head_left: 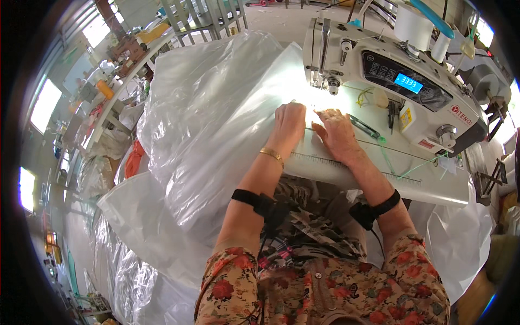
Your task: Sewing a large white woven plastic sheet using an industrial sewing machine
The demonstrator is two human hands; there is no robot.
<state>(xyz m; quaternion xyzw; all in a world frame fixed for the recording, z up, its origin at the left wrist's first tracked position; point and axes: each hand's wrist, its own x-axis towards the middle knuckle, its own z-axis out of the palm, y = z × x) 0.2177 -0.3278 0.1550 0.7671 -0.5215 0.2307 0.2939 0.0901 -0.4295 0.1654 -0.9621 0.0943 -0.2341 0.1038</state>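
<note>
A white sewing machine [374, 70] stands in front of me, its lamp throwing a bright glare around the needle. My left hand [290, 125] is closed on the edge of a large translucent plastic sheet [216, 108], just left of the needle area. The sheet spreads over the table's left side and hangs down. Beside it, my right hand [337, 132] rests on the machine bed, thumb apart and fingers reaching toward the needle. Glare washes out the fingertips and whatever lies under them. Thread snips [365, 127] lie right of my right hand.
White thread cones [414, 27] stand on top of the machine. Green thread [387, 157] trails across the table, which has a ruler scale [319, 160] along its front. A grey chair [203, 19] is behind the sheet; a cluttered bench [116, 100] runs along the left.
</note>
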